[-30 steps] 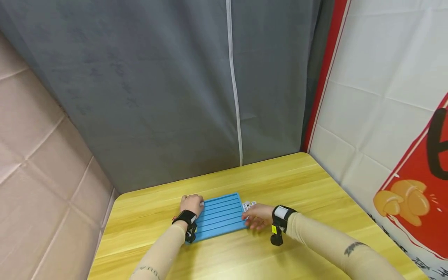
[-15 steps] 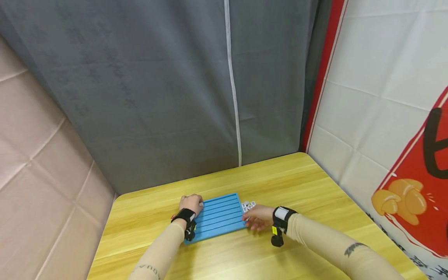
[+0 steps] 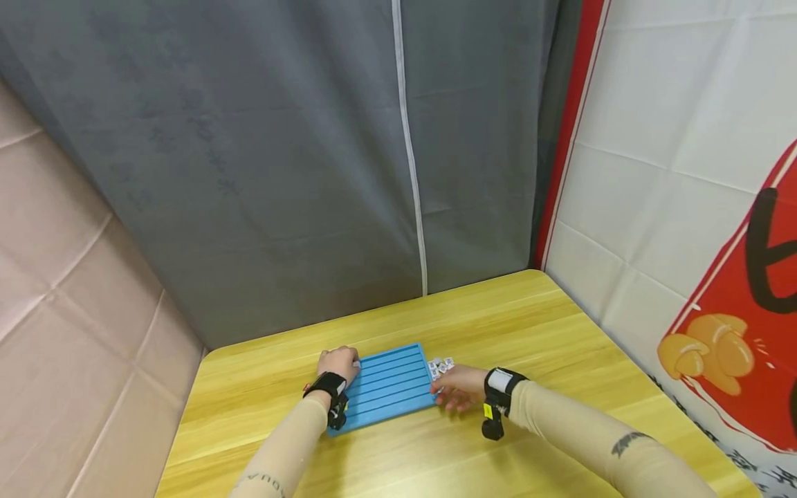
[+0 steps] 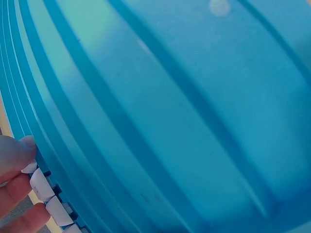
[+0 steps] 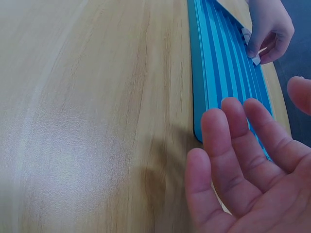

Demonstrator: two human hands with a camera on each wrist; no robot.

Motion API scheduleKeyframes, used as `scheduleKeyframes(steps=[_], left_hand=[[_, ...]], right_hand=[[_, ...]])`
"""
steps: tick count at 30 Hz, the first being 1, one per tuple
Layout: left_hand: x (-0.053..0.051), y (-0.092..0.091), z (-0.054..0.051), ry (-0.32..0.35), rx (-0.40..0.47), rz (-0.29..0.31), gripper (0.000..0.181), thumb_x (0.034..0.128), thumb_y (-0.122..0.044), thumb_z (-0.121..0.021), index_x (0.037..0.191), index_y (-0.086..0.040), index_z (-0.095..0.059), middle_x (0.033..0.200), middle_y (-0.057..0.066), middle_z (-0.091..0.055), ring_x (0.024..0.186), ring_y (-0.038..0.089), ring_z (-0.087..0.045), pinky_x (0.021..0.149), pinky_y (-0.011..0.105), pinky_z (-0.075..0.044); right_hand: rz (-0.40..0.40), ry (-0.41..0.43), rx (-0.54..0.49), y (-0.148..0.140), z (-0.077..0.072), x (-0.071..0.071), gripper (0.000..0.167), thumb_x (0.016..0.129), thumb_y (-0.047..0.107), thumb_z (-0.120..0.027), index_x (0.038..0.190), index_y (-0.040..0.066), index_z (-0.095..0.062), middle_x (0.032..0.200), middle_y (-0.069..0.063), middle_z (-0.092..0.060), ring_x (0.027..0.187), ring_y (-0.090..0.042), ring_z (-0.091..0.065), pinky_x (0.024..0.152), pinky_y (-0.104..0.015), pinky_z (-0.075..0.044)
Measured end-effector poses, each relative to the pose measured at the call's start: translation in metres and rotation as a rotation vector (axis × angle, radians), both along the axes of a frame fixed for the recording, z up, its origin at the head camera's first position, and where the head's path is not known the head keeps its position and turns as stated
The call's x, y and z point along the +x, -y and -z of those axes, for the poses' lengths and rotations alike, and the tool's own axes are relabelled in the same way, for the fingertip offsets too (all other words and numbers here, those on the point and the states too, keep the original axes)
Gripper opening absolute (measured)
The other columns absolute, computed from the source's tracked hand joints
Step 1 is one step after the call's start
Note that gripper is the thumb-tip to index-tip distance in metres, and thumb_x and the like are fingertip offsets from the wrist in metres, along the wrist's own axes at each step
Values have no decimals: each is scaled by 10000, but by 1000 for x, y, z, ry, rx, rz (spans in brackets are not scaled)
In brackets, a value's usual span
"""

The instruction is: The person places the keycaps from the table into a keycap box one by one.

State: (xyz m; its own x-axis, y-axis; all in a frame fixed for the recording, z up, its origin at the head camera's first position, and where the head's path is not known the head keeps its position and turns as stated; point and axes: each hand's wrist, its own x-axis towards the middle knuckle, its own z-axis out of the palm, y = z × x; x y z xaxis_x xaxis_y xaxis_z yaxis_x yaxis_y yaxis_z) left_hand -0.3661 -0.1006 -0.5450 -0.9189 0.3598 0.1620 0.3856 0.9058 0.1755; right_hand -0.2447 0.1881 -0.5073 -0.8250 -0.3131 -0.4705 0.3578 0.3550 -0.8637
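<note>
A blue ridged tray (image 3: 389, 387) lies on the table. My left hand (image 3: 338, 362) is at its far left corner, thumb and fingers pinching a small white tile (image 5: 256, 60) over the outermost groove. Other white tiles (image 4: 58, 211) stand in a row along that groove in the left wrist view. My right hand (image 3: 462, 386) is by the tray's right end, its fingers (image 5: 217, 131) loosely bent with nothing in them. Beyond it, several white tiles with dark marks (image 3: 442, 366) lie in a small cluster against the tray's right side, partly hidden by this hand.
The wood-grain table (image 3: 261, 387) reaches back to a grey curtain (image 3: 280, 173). A pale padded wall (image 3: 81, 332) borders the left, and a white printed sheet with red (image 3: 660, 173) borders the right.
The head view has shifted slightly. Both hands stay nearly where they were, the left at the tray's corner and the right beside the loose tiles.
</note>
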Motion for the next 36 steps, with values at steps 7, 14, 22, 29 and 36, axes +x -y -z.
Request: scheduleKeyframes(steps=[7, 14, 22, 29, 36], left_hand=[[1, 1, -2, 31, -11, 10, 52, 835, -174, -722, 864, -132, -731, 822, 19, -688, 791, 245, -642, 785, 495, -461], [20, 8, -21, 47, 25, 114, 210, 825, -222, -740, 1008, -118, -734, 940, 45, -695, 816, 249, -650, 723, 465, -499], [70, 38, -42, 27, 20, 259, 287, 796, -297, -789, 1038, -156, -728, 1033, 24, -691, 951, 257, -645, 774, 421, -515], [106, 63, -17, 25, 41, 287, 305, 780, -281, -802, 1041, -146, -720, 1053, 35, -670, 960, 264, -627, 774, 424, -515], [125, 81, 0, 21, 52, 269, 286, 773, -230, -807, 1036, -153, -723, 1014, 22, -629, 952, 254, -600, 769, 425, -514]], right_hand=[[8, -6, 17, 0, 0, 1, 340, 962, 248, -545, 1127, -34, -640, 881, -71, -693, 581, -76, -571, 551, -212, -466], [10, -36, 107, -9, -6, -3, 348, 975, 264, -536, 1155, -13, -645, 936, -97, -692, 634, -103, -607, 609, -268, -502], [22, -146, 268, -38, -1, -39, 378, 967, 279, -555, 1161, -37, -630, 950, -124, -685, 726, -234, -658, 650, -356, -513], [53, -339, 455, -47, 4, -51, 188, 877, 112, -654, 785, -51, -673, 557, -63, -529, 431, -115, -394, 434, -255, -331], [7, -454, 660, -28, 8, -47, 474, 814, 195, -745, 466, 161, -425, 412, 127, -261, 409, -76, -245, 433, -229, -215]])
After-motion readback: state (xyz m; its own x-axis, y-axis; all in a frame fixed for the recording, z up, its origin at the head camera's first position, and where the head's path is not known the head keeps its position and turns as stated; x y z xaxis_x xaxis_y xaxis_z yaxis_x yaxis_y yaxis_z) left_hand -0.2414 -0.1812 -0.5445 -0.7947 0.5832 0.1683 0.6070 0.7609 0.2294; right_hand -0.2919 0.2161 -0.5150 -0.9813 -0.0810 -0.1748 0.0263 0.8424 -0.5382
